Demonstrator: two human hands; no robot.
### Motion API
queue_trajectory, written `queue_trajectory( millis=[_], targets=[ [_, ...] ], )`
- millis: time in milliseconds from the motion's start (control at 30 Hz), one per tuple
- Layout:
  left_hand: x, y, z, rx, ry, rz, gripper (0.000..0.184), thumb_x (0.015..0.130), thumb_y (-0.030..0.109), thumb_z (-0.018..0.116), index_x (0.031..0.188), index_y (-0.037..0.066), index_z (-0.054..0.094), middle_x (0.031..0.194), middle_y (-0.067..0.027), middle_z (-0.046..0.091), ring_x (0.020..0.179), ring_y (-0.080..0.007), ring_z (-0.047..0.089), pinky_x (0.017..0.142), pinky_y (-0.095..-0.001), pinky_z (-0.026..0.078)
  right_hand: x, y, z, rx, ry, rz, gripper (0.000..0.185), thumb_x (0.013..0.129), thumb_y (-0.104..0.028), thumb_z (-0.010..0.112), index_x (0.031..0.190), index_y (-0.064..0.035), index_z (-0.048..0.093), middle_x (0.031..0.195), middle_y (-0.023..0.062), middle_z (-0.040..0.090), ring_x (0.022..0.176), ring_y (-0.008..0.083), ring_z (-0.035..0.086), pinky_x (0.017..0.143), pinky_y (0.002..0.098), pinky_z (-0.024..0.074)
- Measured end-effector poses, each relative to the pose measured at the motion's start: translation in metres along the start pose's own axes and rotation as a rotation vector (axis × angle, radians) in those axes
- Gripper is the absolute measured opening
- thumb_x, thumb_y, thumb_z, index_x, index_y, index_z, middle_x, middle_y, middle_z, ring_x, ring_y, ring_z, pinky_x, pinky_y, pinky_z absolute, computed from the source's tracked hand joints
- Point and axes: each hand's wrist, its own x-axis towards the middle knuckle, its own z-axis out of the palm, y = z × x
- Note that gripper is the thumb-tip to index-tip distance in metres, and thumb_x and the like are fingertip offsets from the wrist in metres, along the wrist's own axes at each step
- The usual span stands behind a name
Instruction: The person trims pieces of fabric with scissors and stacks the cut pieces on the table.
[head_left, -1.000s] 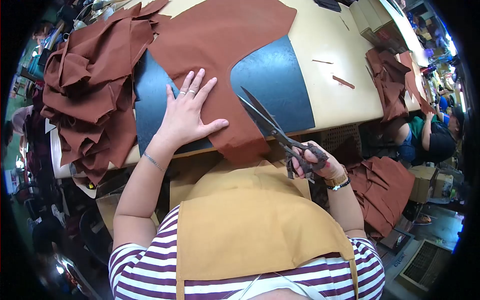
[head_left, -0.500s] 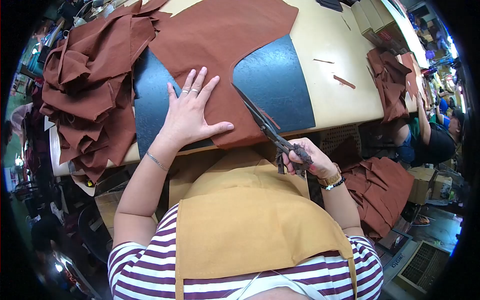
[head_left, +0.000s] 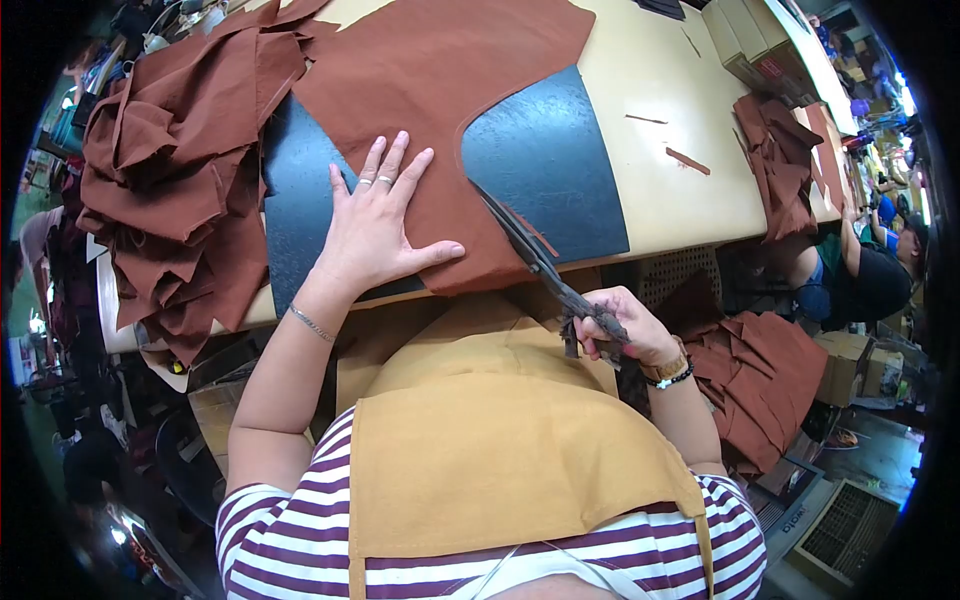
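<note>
My left hand (head_left: 375, 225) lies flat with its fingers spread on a rust-brown fabric piece (head_left: 440, 75). The fabric rests over a dark blue board (head_left: 545, 150) at the table's front edge. My right hand (head_left: 628, 330) is closed around the cloth-wrapped handles of dark scissors (head_left: 540, 262). The scissor blades lie along the right edge of the fabric's narrow part, pointing up and left. A thin brown strip (head_left: 536, 234) lies beside the blades on the board.
Crumpled brown fabric (head_left: 180, 150) is heaped at the table's left. Cut scraps (head_left: 688, 161) lie on the pale table (head_left: 680, 210). More fabric (head_left: 775, 165) and cardboard boxes (head_left: 750, 45) stand at right. Another bundle (head_left: 760, 385) is below. A person (head_left: 870, 265) is at the far right.
The scissors have closed along the fabric's edge, and a thin strip now lies beside them. The fabric's lower end has shifted up onto the table edge. My left hand stays nearly in place.
</note>
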Motion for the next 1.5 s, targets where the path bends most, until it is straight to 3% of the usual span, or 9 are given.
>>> queue_trajectory(
  millis=[233, 333, 933, 1033, 1133, 1167, 1267, 1367, 1500],
  targets=[
    [-0.002, 0.003, -0.003, 0.001, -0.018, -0.013, 0.107, 0.063, 0.074, 0.064, 0.147, 0.018, 0.029, 0.156, -0.0111, 0.017, 0.144, -0.0332, 0.014, 0.106, -0.0690, 0.008, 0.001, -0.004, 0.001, 0.012, -0.024, -0.033, 0.024, 0.086, -0.026, 0.069, 0.078, -0.0045, 0.060, 0.063, 0.0006, 0.061, 0.054, 0.0046, 0.057, 0.046, 0.0178, 0.0397],
    [-0.005, 0.007, -0.002, 0.002, -0.012, 0.026, 0.109, 0.065, 0.079, 0.059, 0.146, 0.013, 0.030, 0.155, -0.0159, 0.017, 0.144, -0.0344, 0.011, 0.105, -0.0706, 0.008, 0.008, -0.009, 0.004, -0.012, -0.021, -0.020, 0.024, 0.085, -0.025, 0.069, 0.078, -0.0039, 0.060, 0.064, -0.0004, 0.060, 0.054, 0.0049, 0.057, 0.049, 0.0182, 0.0423],
    [-0.012, 0.017, -0.001, -0.009, -0.045, -0.006, 0.111, 0.064, 0.078, 0.060, 0.147, 0.013, 0.027, 0.155, -0.0159, 0.014, 0.144, -0.0350, 0.009, 0.105, -0.0699, 0.007, 0.012, -0.008, 0.009, 0.033, 0.002, -0.044, 0.021, 0.086, -0.022, 0.068, 0.079, -0.0042, 0.059, 0.064, 0.0013, 0.061, 0.054, 0.0049, 0.057, 0.048, 0.0181, 0.0426],
    [-0.014, 0.018, -0.003, -0.034, 0.064, 0.017, 0.095, 0.071, 0.073, 0.058, 0.142, 0.012, 0.038, 0.150, -0.0166, 0.029, 0.141, -0.0337, 0.022, 0.106, -0.0686, 0.011, 0.009, -0.002, 0.008, 0.018, 0.018, -0.040, 0.021, 0.086, -0.022, 0.068, 0.079, -0.0046, 0.060, 0.064, 0.0017, 0.062, 0.054, 0.0047, 0.057, 0.048, 0.0178, 0.0417],
    [0.006, 0.005, -0.025, -0.067, -0.023, 0.008, 0.071, 0.081, 0.059, 0.058, 0.135, 0.013, 0.048, 0.141, -0.0146, 0.044, 0.135, -0.0311, 0.035, 0.108, -0.0629, 0.016, 0.007, 0.000, 0.007, 0.028, 0.004, -0.029, 0.020, 0.087, -0.023, 0.068, 0.080, -0.0049, 0.060, 0.063, 0.0020, 0.063, 0.053, 0.0048, 0.057, 0.047, 0.0179, 0.0410],
    [0.016, 0.002, -0.035, -0.092, 0.036, 0.024, 0.054, 0.086, 0.048, 0.058, 0.127, 0.014, 0.056, 0.131, -0.0136, 0.054, 0.129, -0.0298, 0.043, 0.107, -0.0586, 0.022, 0.006, 0.000, 0.007, 0.029, -0.001, -0.028, 0.021, 0.087, -0.023, 0.068, 0.080, -0.0047, 0.060, 0.064, 0.0018, 0.062, 0.054, 0.0049, 0.057, 0.048, 0.0181, 0.0414],
    [0.051, -0.029, -0.032, -0.069, 0.167, 0.265, 0.072, 0.077, 0.055, 0.066, 0.134, 0.016, 0.049, 0.142, -0.0137, 0.043, 0.135, -0.0325, 0.034, 0.109, -0.0589, 0.021, 0.006, -0.003, 0.007, 0.044, -0.019, -0.036, 0.022, 0.087, -0.023, 0.067, 0.080, -0.0041, 0.060, 0.065, 0.0011, 0.061, 0.055, 0.0053, 0.058, 0.049, 0.0188, 0.0430],
    [0.066, -0.044, -0.019, 0.004, 0.043, 0.353, 0.090, 0.068, 0.065, 0.068, 0.141, 0.019, 0.041, 0.150, -0.0128, 0.030, 0.140, -0.0349, 0.023, 0.111, -0.0591, 0.018, 0.009, -0.014, 0.013, 0.074, -0.023, -0.053, 0.023, 0.087, -0.023, 0.067, 0.080, -0.0037, 0.059, 0.067, 0.0005, 0.059, 0.057, 0.0057, 0.059, 0.050, 0.0196, 0.0448],
    [0.065, -0.040, -0.004, -0.046, -0.024, 0.300, 0.100, 0.065, 0.074, 0.063, 0.145, 0.022, 0.034, 0.154, -0.0120, 0.022, 0.142, -0.0356, 0.017, 0.111, -0.0594, 0.014, 0.018, -0.012, 0.015, 0.109, 0.025, -0.034, 0.022, 0.087, -0.023, 0.068, 0.079, -0.0039, 0.059, 0.067, -0.0002, 0.058, 0.058, 0.0063, 0.059, 0.051, 0.0200, 0.0453]
  ],
)
